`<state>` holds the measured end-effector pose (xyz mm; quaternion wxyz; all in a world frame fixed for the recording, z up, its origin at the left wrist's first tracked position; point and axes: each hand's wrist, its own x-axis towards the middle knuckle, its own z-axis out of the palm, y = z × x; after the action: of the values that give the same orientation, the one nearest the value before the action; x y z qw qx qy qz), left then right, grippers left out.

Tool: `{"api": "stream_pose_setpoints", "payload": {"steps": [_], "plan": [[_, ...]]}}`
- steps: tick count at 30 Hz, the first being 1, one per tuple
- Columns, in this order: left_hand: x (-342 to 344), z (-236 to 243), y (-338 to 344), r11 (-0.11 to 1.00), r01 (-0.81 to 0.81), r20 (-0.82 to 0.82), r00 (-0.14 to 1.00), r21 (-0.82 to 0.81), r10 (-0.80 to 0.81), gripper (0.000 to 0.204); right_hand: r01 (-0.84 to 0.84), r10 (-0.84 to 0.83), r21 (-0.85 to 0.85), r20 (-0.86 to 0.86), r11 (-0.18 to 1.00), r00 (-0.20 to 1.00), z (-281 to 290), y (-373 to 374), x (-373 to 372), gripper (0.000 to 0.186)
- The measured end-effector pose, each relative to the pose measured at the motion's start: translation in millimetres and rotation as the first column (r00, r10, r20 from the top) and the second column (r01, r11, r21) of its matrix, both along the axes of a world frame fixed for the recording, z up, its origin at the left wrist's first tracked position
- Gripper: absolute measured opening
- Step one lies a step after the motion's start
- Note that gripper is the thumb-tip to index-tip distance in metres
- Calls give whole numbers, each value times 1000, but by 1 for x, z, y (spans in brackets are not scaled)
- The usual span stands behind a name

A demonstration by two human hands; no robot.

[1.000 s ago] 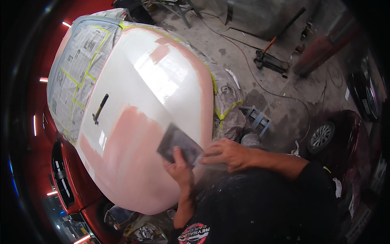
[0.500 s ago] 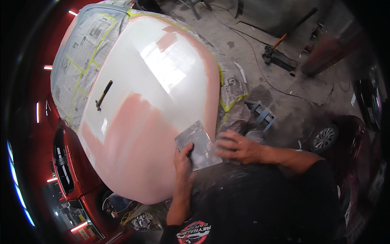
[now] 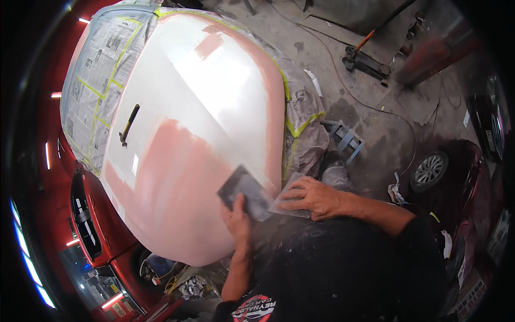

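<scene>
A car hood, white with patches of pink filler or primer, fills the middle of the picture. Over its near edge my left hand is closed on a flat, dark grey rectangular plate, its thumb lying across the face. My right hand grips a thin, greyish rectangular sheet that looks partly see-through. The sheet's near corner meets or overlaps the plate's right edge; motion blur hides the exact contact. A small hammer-like tool with a dark handle lies on the hood's left part.
Newspaper and yellow tape cover the windshield and the hood's right side. A red vehicle stands at the left. On the concrete floor are a floor jack, a blue-grey stand and a hose. A dark red car is at the right.
The plate in my left hand has shifted a little left and tilted, now looking darker. My right hand, blurred before, has become clearer with the thin sheet in its fingers. The view has moved slightly.
</scene>
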<state>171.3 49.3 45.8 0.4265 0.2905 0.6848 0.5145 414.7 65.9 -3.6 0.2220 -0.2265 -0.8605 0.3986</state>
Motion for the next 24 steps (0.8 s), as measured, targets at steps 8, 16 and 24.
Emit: {"api": "stream_pose_setpoints", "payload": {"steps": [8, 16, 24], "plan": [[-32, 29, -11, 987, -153, 142, 979, 51, 144, 41, 710, -699, -190, 130, 678, 703, -183, 26, 13, 77], [0, -18, -47, 991, -100, 185, 976, -85, 114, 35, 731, -730, -11, 40, 683, 683, -164, 146, -17, 74], [-8, -18, -35, 992, -105, 137, 984, -74, 115, 32, 702, -751, 270, 203, 660, 628, -183, 143, -58, 76]]}}
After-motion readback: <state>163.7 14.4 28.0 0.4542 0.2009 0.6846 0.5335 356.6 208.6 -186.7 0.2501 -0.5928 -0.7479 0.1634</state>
